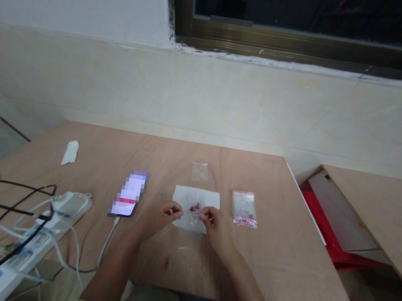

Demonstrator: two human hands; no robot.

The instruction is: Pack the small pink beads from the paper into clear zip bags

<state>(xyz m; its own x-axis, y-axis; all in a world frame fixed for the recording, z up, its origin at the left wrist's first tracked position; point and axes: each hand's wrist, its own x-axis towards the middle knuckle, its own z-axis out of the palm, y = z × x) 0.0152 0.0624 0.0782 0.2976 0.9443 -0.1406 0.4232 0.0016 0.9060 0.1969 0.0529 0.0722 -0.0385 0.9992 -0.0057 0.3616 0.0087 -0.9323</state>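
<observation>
Between my two hands a thin pinkish string [191, 213] is stretched level. My left hand [171, 211] pinches its left end, and my right hand [210, 216] pinches the other end; both sets of fingers are closed. Just beneath lies a white sheet of paper [189, 225] on the wooden table. Several small dark red and pink beads [195, 207] rest on the paper, close behind the string. To the right of my right hand is a clear plastic bag [244, 209] with pink bits along its lower edge. Fingertips partly hide the string's ends.
A small clear bag [200, 171] lies behind the paper. Left of my hands is a phone [129, 194] with a white cable. A power strip [65, 208] with tangled cords stands at the left, and a white scrap [70, 152] lies farther back. Another table [387, 200] is at right.
</observation>
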